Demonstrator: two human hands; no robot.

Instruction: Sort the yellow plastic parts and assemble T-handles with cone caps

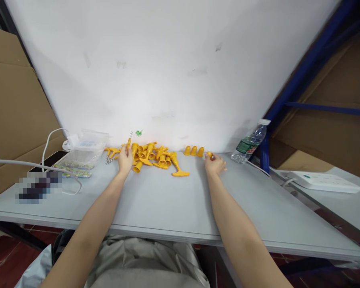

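Observation:
My left hand (125, 161) is closed around a yellow corkscrew (129, 143). Its ribbed yellow shaft and thin metal spiral point upward. On the table's right side my right hand (215, 164) has its fingers closed on a small yellow cup-shaped piece (209, 154), mostly covered by the fingers. Just left of that hand, three yellow caps (193, 151) stand in a row near the wall. Between the hands lies a pile of yellow corkscrew parts (150, 150), both T-shaped handles and bell-shaped pieces. One T-handled piece (180, 173) lies at the pile's right front edge.
Clear plastic bags (83, 157), a white cable (45, 148) and a blurred dark object (39, 188) occupy the left side. A tilted water bottle (250, 143) leans at the right by a blue post (264, 156). A white power strip (324, 181) lies farther right. The white wall (174, 80) rises behind.

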